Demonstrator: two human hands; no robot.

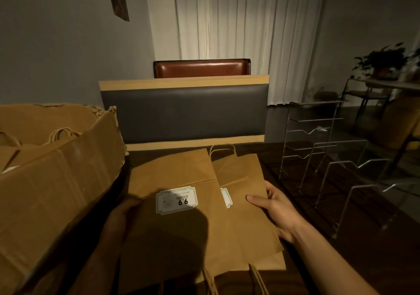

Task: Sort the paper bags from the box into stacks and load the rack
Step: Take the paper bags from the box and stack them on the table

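A flat brown paper bag point(181, 233) with a white "6.9" label lies on top of the pile in front of me, its handles pointing toward me. My left hand point(120, 217), in shadow, holds its left edge. My right hand point(272, 208) grips the right edge of the pile, thumb on top. A second bag point(238, 172) lies underneath, shifted right, its handle at the far end. The cardboard box point(56, 181) at the left holds more bags point(61, 134). The empty wire rack point(336, 158) stands at the right on the dark table point(375, 249).
A grey padded bench back point(184, 112) with tan trim stands across the table, a brown chair back point(202, 68) behind it. White curtains hang at the back. A potted plant point(386, 60) on a side table is at the far right.
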